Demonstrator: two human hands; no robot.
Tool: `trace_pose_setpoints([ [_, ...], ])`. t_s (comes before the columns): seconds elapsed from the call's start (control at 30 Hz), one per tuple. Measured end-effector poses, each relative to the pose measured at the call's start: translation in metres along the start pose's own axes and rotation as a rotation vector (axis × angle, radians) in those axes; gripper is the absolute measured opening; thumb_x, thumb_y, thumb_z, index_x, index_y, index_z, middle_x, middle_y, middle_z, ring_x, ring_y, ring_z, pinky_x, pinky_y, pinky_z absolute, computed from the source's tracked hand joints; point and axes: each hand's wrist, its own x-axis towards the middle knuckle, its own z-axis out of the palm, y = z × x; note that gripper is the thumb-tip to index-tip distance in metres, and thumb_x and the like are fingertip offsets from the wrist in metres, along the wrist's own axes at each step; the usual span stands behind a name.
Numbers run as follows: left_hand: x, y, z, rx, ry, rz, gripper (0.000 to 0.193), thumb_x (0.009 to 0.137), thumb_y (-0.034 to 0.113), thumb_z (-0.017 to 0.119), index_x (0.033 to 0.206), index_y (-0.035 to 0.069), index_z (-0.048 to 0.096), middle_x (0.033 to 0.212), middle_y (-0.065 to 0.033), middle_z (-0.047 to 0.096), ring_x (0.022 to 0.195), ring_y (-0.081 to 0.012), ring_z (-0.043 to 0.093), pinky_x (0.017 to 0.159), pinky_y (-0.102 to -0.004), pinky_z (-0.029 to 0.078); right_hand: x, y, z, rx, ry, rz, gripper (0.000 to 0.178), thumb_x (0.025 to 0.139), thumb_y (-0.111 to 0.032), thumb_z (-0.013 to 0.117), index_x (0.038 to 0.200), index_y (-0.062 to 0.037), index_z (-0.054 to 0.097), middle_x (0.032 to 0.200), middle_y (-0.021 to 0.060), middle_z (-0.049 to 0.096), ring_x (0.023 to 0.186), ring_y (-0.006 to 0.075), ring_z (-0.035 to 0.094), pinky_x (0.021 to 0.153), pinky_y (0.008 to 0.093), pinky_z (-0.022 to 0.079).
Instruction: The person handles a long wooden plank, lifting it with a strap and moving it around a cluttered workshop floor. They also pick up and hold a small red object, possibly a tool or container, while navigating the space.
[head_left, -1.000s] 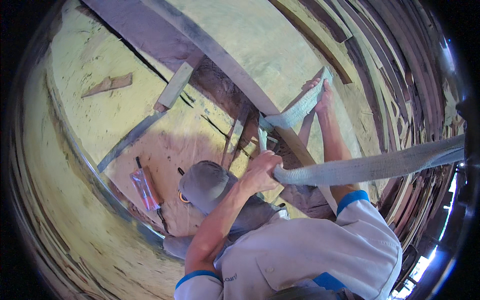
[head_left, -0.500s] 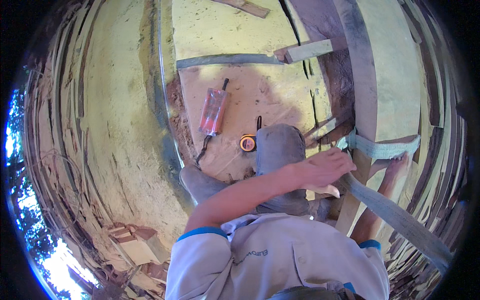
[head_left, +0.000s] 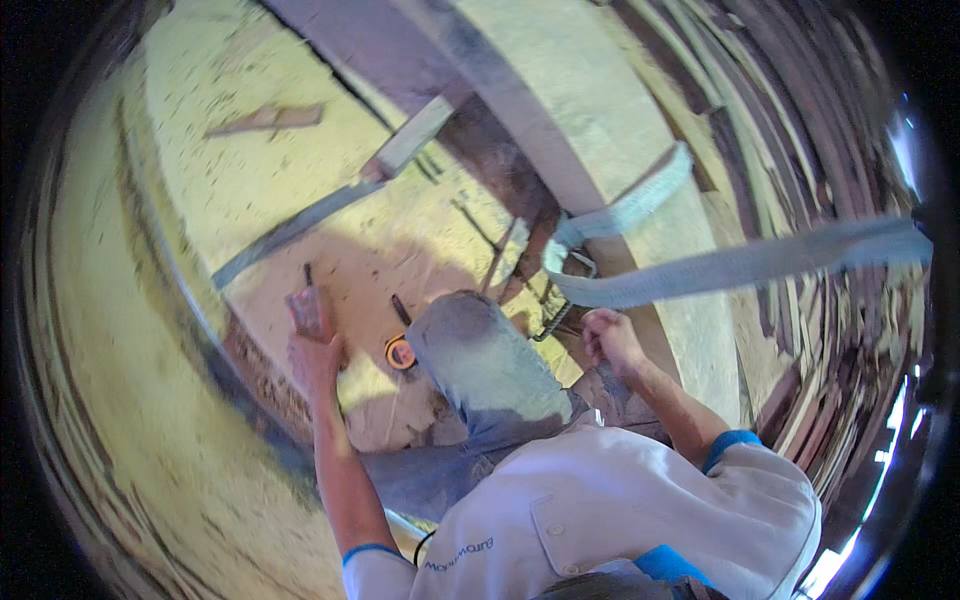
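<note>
My left hand (head_left: 316, 358) reaches forward on the left and its fingers close round a red handheld device (head_left: 308, 312), which has a short black stub and a clear wrapping. My right hand (head_left: 612, 340) is closed beside my knee, just below the webbing strap (head_left: 680, 275); whether anything is in its fingers is hidden. That pale grey-green strap loops over the edge of a long wooden board (head_left: 570, 110) and runs off to the right. Between my left hand and my knee lies a yellow-and-black tape measure (head_left: 400, 351).
A grey strip (head_left: 290, 235) and a short wood block (head_left: 415, 137) lie across the dusty yellow surface ahead. A loose wood piece (head_left: 265, 120) is farther off. Stacked boards (head_left: 800, 130) rise on the right. My bent knee (head_left: 480, 350) sits in the middle.
My left hand has left the strap on the right and moved to the red device. My right hand has come off the strap toward my knee. The whole view has turned rightward.
</note>
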Motion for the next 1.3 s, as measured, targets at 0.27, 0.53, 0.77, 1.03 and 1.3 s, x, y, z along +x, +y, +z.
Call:
trace_pose_setpoints([
  [0.27,-0.055,-0.005,-0.057,-0.444,0.003,0.161,0.053,0.071,0.028,0.074,0.106,-0.006,0.054,0.103,-0.0226,0.061,0.092,-0.0347,0.061,0.082,-0.0455,0.047,-0.114,-0.039,0.114,-0.289,-0.156,-0.807,0.038,0.093,-0.026,0.062,0.118,0.0002,0.053,0.096,0.0091,0.061,0.086,0.015,0.06,0.073,0.0278,0.049],
  [0.53,-0.223,-0.015,-0.212,-0.431,0.111,0.7,0.076,0.064,0.024,0.081,0.121,-0.006,0.041,0.107,-0.0234,0.051,0.101,-0.0409,0.052,0.086,-0.0496,0.044,-0.268,-0.049,0.23,0.008,-0.596,-0.43,0.055,0.093,-0.028,0.063,0.135,-0.0019,0.041,0.112,0.0071,0.059,0.099,0.0128,0.057,0.083,0.0307,0.05],
  [0.77,-0.306,-0.108,-0.306,-0.706,-0.469,0.618,0.069,0.082,0.03,0.071,0.133,-0.005,0.039,0.118,-0.0244,0.052,0.11,-0.0386,0.053,0.095,-0.0463,0.041,-0.399,-0.026,0.194,0.708,-0.277,-0.307,0.04,0.096,-0.021,0.056,0.133,-0.0072,0.047,0.113,0.0031,0.06,0.098,0.0118,0.06,0.085,0.0316,0.052],
  [1.03,-0.268,-0.377,-0.271,-0.156,-0.939,0.316,0.042,0.094,0.029,0.055,0.124,0.0,0.053,0.117,-0.022,0.057,0.11,-0.034,0.054,0.093,-0.0416,0.044,-0.539,0.019,0.085,0.989,-0.193,-0.395,0.041,0.094,-0.038,0.054,0.125,-0.0103,0.054,0.11,0.0051,0.063,0.093,0.0161,0.063,0.083,0.0336,0.052],
  [1.3,-0.267,-0.495,-0.249,-0.408,-0.953,-0.076,0.034,0.095,0.028,0.054,0.118,0.003,0.056,0.106,-0.0138,0.059,0.094,-0.0259,0.057,0.08,-0.037,0.046,-0.628,0.119,0.058,1.14,0.172,-0.409,0.039,0.09,-0.038,0.059,0.119,-0.0121,0.057,0.106,0.004,0.064,0.094,0.0155,0.062,0.085,0.0334,0.051],
])
